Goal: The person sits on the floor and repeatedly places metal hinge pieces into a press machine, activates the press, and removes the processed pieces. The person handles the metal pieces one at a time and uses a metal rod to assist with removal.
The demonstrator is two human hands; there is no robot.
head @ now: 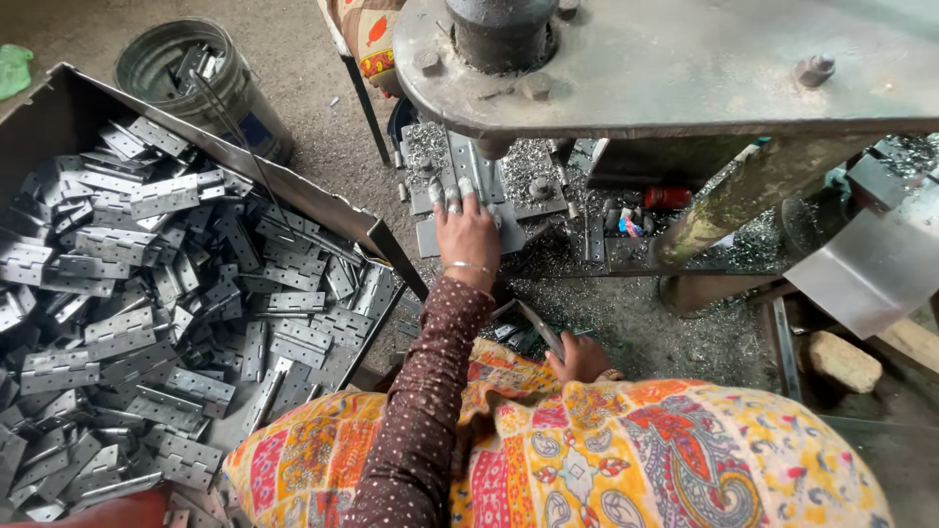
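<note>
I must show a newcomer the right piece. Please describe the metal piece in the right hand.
Start at the big press table, then look down to the patterned cloth. Above it, the right hand holds one flat grey hinge, lifted alone, unlike the heaped hinges on the left.

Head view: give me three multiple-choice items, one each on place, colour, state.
1. Where is the left hand?
A. on the press bed
B. in the bucket
C. in the tray

2. What colour are the hinges in the tray?
A. red
B. silver-grey
C. green

3. What does the right hand hold?
A. nothing
B. a brick
C. a flat metal piece

Answers: 1 A, fingers lie on the plates under the press head. 2 B, bare metal throughout. 3 C, fingers close on it.
</note>
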